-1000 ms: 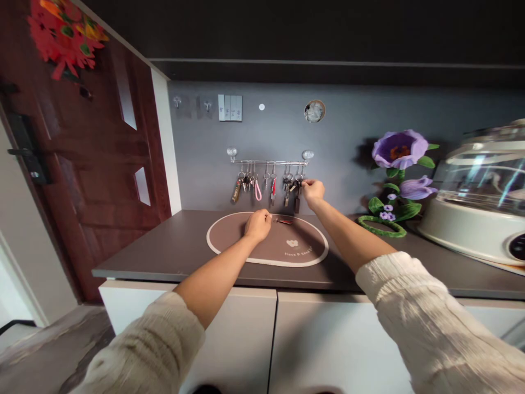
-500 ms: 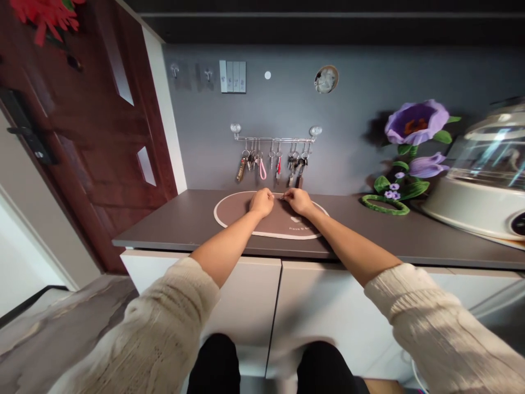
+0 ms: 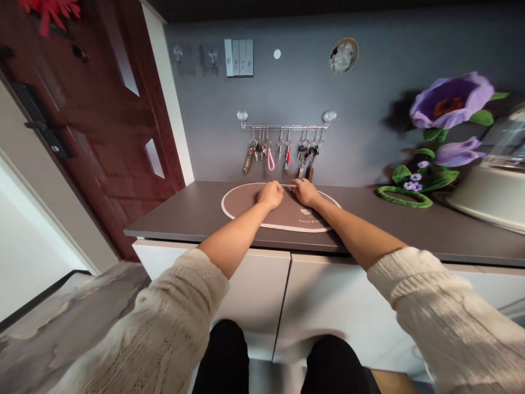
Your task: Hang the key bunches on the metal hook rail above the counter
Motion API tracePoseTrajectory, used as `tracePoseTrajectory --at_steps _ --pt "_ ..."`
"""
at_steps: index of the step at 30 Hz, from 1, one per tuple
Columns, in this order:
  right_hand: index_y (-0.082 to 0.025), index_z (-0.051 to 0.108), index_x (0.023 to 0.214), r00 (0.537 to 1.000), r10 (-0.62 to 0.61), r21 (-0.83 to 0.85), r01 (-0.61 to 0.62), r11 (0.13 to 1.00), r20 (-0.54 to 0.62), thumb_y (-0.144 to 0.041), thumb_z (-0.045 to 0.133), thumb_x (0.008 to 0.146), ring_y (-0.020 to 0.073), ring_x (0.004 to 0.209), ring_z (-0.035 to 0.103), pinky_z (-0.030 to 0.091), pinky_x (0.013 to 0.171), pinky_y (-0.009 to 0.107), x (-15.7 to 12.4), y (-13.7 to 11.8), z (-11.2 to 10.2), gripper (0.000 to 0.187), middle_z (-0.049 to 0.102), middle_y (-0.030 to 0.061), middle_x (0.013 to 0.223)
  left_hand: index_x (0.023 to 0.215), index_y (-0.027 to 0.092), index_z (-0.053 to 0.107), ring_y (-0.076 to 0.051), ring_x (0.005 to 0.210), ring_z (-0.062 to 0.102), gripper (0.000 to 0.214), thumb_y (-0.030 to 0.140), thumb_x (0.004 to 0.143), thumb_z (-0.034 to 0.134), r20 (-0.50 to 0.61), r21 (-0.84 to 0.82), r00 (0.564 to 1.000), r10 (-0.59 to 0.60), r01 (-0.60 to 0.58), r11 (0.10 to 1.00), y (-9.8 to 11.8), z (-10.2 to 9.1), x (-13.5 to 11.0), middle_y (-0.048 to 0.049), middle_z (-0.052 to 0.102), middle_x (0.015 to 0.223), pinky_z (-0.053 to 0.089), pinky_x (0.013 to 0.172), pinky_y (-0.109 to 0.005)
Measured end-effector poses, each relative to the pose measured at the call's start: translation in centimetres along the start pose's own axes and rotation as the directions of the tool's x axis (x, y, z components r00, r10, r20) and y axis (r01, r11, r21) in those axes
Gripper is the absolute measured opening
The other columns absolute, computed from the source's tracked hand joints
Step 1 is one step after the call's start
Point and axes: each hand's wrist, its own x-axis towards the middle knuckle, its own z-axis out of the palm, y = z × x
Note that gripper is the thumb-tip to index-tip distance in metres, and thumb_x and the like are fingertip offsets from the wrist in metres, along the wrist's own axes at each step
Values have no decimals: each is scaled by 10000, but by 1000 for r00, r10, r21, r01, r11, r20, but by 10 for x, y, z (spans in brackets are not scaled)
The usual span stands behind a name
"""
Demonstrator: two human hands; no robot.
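Note:
A brown oval mat [image 3: 246, 207] with a pale border and white lettering lies on the counter, and both hands are over its far part. My left hand [image 3: 270, 195] is closed, knuckles up, close to the mat's far edge; what its fingers hold, if anything, is hidden. A short gap to the right is my right hand [image 3: 305, 191], bent at the fingers with the tips together. A tiny dark bit shows by those fingertips, too small to name. Several key rings hang on a clear hook rail [image 3: 283, 127] just behind the hands, among them a pink loop [image 3: 270, 159].
The grey counter [image 3: 172, 210] runs along the wall above white cabinet doors [image 3: 241, 290]. A purple fabric flower [image 3: 451, 104] with a green ring base stands to the right, before a cream appliance [image 3: 492, 191] with a clear cover. At left is a dark red door [image 3: 102, 109].
My view has shifted slightly, so the scene sits higher and further right. My right hand has moved a little away from the left one, with its fingers slightly more extended.

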Motion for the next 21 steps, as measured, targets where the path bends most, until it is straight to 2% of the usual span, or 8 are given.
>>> tracePoseTrajectory --at_steps 5,15,21 --pt "-151 674 915 1000 -10 10 10 1000 22 -165 492 775 175 845 546 383 802 250 1 0 -1 229 581 107 939 766 175 590 -120 704 539 105 206 762 490 -1 -17 1000 -6 6 1000 -1 0 0 -29 637 802 413 681 -235" --pt "-178 702 847 999 -53 10 53 999 -1 -197 528 757 173 871 552 386 796 246 -1 1 -6 196 649 71 897 755 171 587 -113 669 527 107 180 750 480 -23 -28 1000 -4 3 1000 -4 1 1 -24 633 790 410 661 -235" --pt "-174 709 822 999 -47 22 46 999 22 -203 558 716 169 823 582 402 737 230 -10 -7 -17 187 675 62 879 736 162 581 -109 652 527 83 176 734 500 -37 -74 999 -7 4 997 -6 2 3 -24 622 754 412 643 -228"
